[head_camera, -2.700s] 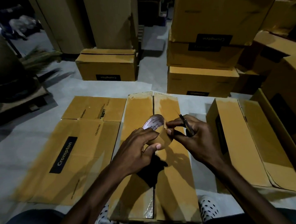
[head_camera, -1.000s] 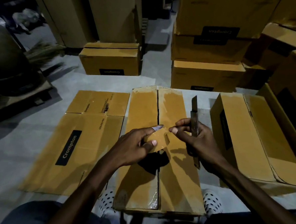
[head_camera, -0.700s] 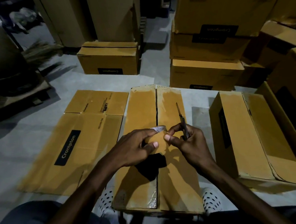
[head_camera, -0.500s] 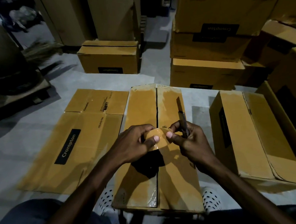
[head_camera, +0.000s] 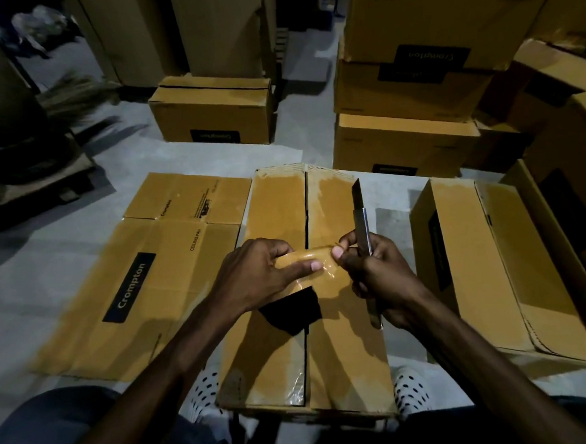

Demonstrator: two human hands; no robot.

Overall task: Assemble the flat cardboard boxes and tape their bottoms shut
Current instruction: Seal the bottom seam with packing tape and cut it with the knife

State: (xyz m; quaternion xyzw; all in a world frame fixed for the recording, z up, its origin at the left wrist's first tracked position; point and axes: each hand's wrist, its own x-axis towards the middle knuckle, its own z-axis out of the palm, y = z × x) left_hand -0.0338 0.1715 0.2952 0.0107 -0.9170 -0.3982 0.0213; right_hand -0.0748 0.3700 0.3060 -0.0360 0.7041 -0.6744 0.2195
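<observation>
An assembled cardboard box (head_camera: 286, 352) stands between my feet, its two bottom flaps meeting at a dark open seam. Above it my left hand (head_camera: 257, 275) grips a roll of brown tape (head_camera: 307, 258), thumb across its face. My right hand (head_camera: 373, 271) pinches the tape's free end at the roll's right edge and also holds a utility knife (head_camera: 361, 217) upright, blade extended away from me. A flat Crompton box (head_camera: 157, 274) lies on the floor to the left.
Another box (head_camera: 486, 265) lies on its side close on the right. Stacked Crompton boxes (head_camera: 403, 88) rise behind it, and a single closed box (head_camera: 213, 113) sits further back. A dark bulky object on a wooden pallet (head_camera: 38, 175) fills the left edge.
The tape roll has turned in my left hand, hiding its white inner core. My right hand stays at the roll's edge, and the knife has swung upright.
</observation>
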